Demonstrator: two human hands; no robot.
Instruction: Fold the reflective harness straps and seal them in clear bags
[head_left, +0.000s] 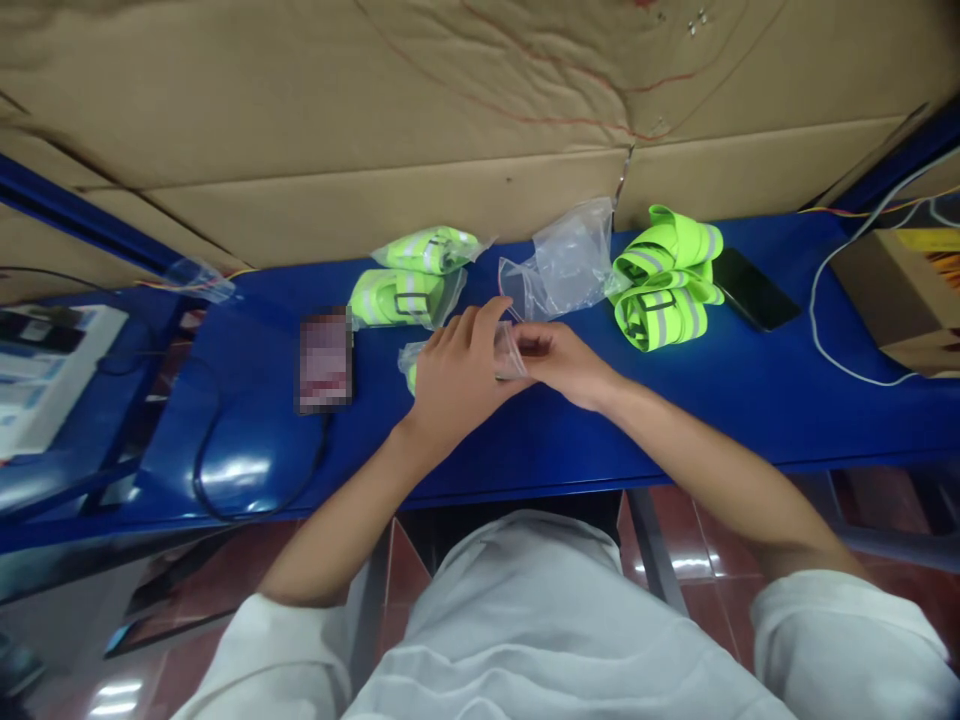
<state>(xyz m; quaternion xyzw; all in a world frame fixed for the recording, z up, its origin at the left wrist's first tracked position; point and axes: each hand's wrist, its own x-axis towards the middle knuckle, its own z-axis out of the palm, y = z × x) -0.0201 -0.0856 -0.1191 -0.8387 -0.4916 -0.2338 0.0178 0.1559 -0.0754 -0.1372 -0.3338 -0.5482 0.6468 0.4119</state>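
My left hand (461, 365) lies over a clear plastic bag (510, 354) with a neon yellow strap inside, mostly hidden under the palm. At the bag's right end, the fingers of my right hand (559, 358) pinch its open-looking edge. Behind my left hand rest two bagged neon yellow reflective straps (397, 297), one behind the other. Flat clear bags (574, 255) lie just beyond my hands. To their right are rolled reflective straps (664, 285) without bags, with grey stripes and black buckles.
A phone with a blurred screen (325, 362) and a black cable sit at the left. A dark phone (756, 290) lies right of the loose straps. A cardboard box (881, 290) and white cable (817, 310) occupy the right end. Cardboard (375, 130) backs the blue table (720, 400).
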